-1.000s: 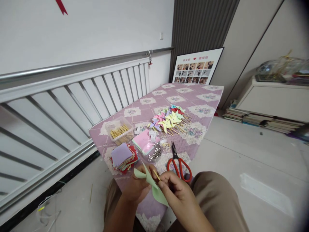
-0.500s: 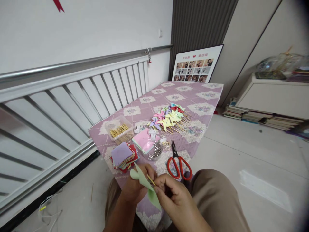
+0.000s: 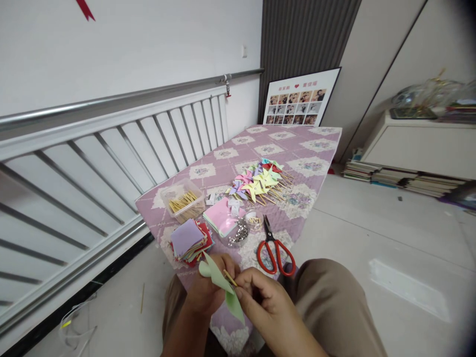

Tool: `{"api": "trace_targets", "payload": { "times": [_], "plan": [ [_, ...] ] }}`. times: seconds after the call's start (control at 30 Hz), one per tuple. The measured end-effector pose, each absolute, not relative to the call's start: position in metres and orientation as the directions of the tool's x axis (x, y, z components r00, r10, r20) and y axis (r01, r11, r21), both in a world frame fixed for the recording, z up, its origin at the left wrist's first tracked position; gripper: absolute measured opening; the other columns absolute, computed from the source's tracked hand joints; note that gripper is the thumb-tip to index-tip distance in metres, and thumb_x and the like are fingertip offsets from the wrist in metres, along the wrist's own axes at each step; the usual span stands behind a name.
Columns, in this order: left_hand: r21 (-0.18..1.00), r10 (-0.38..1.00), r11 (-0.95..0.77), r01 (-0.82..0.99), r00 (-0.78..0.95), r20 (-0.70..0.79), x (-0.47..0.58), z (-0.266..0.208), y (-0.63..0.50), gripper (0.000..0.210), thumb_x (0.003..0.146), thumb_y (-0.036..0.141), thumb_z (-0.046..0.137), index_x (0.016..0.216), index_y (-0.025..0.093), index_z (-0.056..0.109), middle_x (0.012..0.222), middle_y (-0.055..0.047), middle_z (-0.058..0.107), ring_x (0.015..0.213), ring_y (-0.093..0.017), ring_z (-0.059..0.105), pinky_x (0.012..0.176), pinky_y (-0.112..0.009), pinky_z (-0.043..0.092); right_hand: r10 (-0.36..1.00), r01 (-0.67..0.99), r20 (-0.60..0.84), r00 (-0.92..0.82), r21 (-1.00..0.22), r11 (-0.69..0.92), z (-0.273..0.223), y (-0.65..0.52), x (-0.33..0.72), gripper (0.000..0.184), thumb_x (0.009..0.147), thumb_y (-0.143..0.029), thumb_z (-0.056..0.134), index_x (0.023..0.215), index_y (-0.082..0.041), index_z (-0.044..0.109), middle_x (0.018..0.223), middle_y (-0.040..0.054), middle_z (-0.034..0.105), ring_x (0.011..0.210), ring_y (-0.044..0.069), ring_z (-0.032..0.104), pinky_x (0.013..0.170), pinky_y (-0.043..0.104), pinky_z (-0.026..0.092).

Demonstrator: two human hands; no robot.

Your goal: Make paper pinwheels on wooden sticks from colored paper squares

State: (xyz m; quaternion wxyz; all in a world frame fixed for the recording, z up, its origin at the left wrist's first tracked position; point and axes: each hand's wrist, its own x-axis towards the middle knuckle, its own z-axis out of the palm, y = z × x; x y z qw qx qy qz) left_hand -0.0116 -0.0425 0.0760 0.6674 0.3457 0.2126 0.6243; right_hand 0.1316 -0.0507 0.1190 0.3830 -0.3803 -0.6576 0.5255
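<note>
A light green paper pinwheel (image 3: 220, 283) is held tilted low in front of me, above the table's near corner. My left hand (image 3: 208, 287) is closed round its far side, partly hidden by the paper. A short wooden stick (image 3: 230, 278) lies against the back of the pinwheel. Thumb and fingers of my right hand (image 3: 262, 295) pinch at the stick's near end, close to the paper's middle. Whatever fastens the two is too small to make out. Red-handled scissors (image 3: 275, 253) lie just beyond my right hand.
Finished pinwheels (image 3: 256, 183) lie heaped mid-table. Nearer stand a plastic box of sticks (image 3: 184, 201), a stack of coloured paper squares (image 3: 189, 240), pink paper (image 3: 221, 215), a tub of metal pins (image 3: 240, 232) and a small tub of beads (image 3: 255, 220). A radiator (image 3: 111, 158) borders the left.
Both hands hold nearly the same pose, with the pinwheel and stick shifted very slightly. The view has moved a little. Nothing was let go.
</note>
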Motion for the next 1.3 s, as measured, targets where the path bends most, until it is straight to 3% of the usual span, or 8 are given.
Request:
{"api": "trace_targets", "payload": {
  "times": [1.1, 1.3],
  "plan": [
    [0.702, 0.980, -0.048, -0.710, 0.103, 0.172, -0.009, 0.081, -0.042, 0.038, 0.066, 0.033, 0.079, 0.059, 0.017, 0.045, 0.064, 0.002, 0.048, 0.062, -0.012, 0.050, 0.058, -0.025, 0.039, 0.900, 0.158, 0.229, -0.372, -0.940, 0.304, 0.109, -0.049, 0.129, 0.012, 0.081, -0.017, 0.053, 0.069, -0.020, 0.054, 0.058, -0.0064, 0.042, 0.053, 0.010, 0.040, 0.051, 0.021, 0.032],
    [0.700, 0.985, -0.036, -0.713, 0.095, 0.147, -0.009, 0.077, -0.042, 0.030, 0.071, 0.029, 0.075, 0.062, 0.018, 0.049, 0.067, 0.002, 0.050, 0.061, -0.011, 0.047, 0.058, -0.024, 0.037, 0.894, 0.168, 0.258, -0.367, -0.927, 0.336, 0.106, -0.047, 0.128, 0.014, 0.081, -0.015, 0.052, 0.068, -0.020, 0.052, 0.059, -0.0061, 0.043, 0.054, 0.010, 0.041, 0.052, 0.021, 0.034]
  ]
}}
